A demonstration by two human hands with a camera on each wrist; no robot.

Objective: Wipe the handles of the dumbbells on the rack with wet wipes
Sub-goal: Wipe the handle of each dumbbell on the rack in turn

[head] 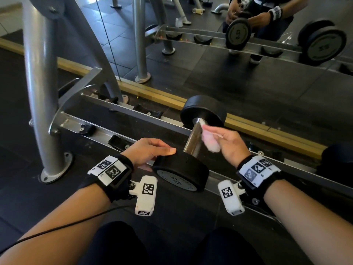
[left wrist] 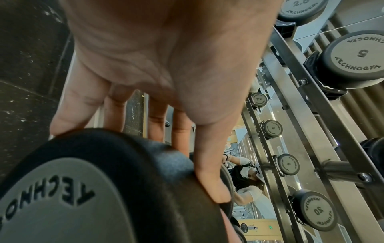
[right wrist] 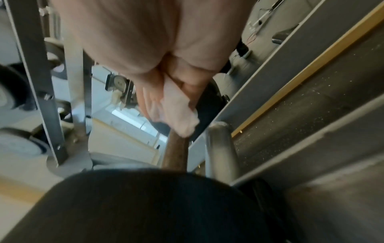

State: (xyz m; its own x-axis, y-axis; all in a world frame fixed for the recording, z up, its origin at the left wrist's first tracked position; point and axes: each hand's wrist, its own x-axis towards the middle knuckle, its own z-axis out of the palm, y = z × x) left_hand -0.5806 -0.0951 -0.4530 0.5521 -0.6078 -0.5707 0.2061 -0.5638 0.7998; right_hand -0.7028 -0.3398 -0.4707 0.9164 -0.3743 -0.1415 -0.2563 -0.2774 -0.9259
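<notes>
A dumbbell with black heads lies across the lowest rack rails, and its metal handle (head: pixel 193 138) is bare along the left side. My left hand (head: pixel 152 152) grips the near head (head: pixel 181 173), thumb on top; in the left wrist view my left hand's fingers (left wrist: pixel 68 115) and thumb curl over that head's rim (left wrist: pixel 83 189). My right hand (head: pixel 227 142) holds a crumpled white wet wipe (head: pixel 210 139) against the right side of the handle, close to the far head (head: pixel 204 109). The right wrist view shows the wipe (right wrist: pixel 176 111) touching the top of the handle (right wrist: pixel 175 152).
Empty black cradles (head: pixel 118 142) line the rails to the left. A grey rack upright (head: pixel 42 92) stands bolted to the floor at left. A mirror (head: pixel 248 64) behind reflects the scene. Another dumbbell (head: pixel 336 159) sits at the right edge; more dumbbells (left wrist: pixel 357 57) fill upper shelves.
</notes>
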